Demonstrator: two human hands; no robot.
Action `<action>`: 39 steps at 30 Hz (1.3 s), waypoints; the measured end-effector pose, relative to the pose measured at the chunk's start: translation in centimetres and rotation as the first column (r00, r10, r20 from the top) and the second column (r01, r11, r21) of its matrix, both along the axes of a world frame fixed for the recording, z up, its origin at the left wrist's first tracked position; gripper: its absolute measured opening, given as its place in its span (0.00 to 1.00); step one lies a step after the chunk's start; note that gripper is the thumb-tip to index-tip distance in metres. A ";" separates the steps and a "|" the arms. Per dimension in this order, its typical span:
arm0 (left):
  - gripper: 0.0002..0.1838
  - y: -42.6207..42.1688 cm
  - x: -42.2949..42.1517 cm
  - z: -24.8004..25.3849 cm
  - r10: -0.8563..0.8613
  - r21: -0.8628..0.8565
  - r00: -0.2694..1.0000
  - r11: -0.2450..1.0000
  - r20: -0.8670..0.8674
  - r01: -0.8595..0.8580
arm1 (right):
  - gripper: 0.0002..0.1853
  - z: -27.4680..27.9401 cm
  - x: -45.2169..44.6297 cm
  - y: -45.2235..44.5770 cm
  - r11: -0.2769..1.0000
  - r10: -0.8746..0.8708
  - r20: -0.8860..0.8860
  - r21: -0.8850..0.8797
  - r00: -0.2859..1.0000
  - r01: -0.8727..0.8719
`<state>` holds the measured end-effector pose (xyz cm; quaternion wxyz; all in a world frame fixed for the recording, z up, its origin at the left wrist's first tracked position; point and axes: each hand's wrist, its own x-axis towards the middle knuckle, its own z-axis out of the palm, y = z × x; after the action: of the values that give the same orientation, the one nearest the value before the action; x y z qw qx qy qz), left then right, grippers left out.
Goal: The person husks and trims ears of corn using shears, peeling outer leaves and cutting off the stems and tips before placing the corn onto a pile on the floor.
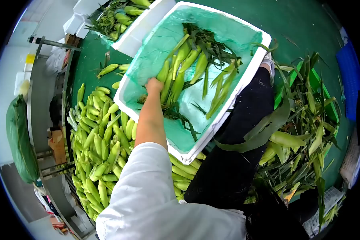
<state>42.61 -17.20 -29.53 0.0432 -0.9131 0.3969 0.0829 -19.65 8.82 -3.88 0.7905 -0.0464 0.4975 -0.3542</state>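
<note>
My left hand [154,86] reaches into a white foam box [258,50] lined with thin green plastic. Its fingers are closed around the lower end of a green ear of corn [163,72] at the box's left side. Several more husked ears [182,56] lie beside it, with dark green leaves [206,40] at their upper ends. Loose leafy pieces [224,88] rest further right in the box. The fingertips are partly hidden behind the hand. My right hand is out of view.
A large pile of green corn [102,140] lies left of the box. At right, a green basket [330,100] overflows with leaves and husks [292,160]. My black-trousered leg [236,132] is against the box. Another foam box [128,44] stands behind; metal shelving [54,44] is at left.
</note>
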 end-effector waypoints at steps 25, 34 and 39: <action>0.35 12.5 -37.2 35.6 -0.601 -0.317 0.208 0.647 -0.771 0.693 | 0.38 5.8 -0.6 -9.3 0.317 -0.286 -0.836 -0.543 0.468 -0.778; 0.37 14.3 -42.6 33.2 0.039 0.061 0.047 0.677 -0.998 0.734 | 0.17 0.8 -7.6 -0.9 0.630 0.128 -0.772 -0.421 0.622 -0.652; 0.38 14.5 -45.1 32.5 0.106 0.062 -0.027 0.749 -0.994 0.659 | 0.15 0.0 -7.3 1.7 0.912 0.020 -0.303 -0.384 0.953 -0.142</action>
<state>-2.53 -2.71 2.92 0.0301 -0.4287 0.4577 0.7784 -26.98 10.56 -3.91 0.6957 -0.2805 0.5232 -0.4044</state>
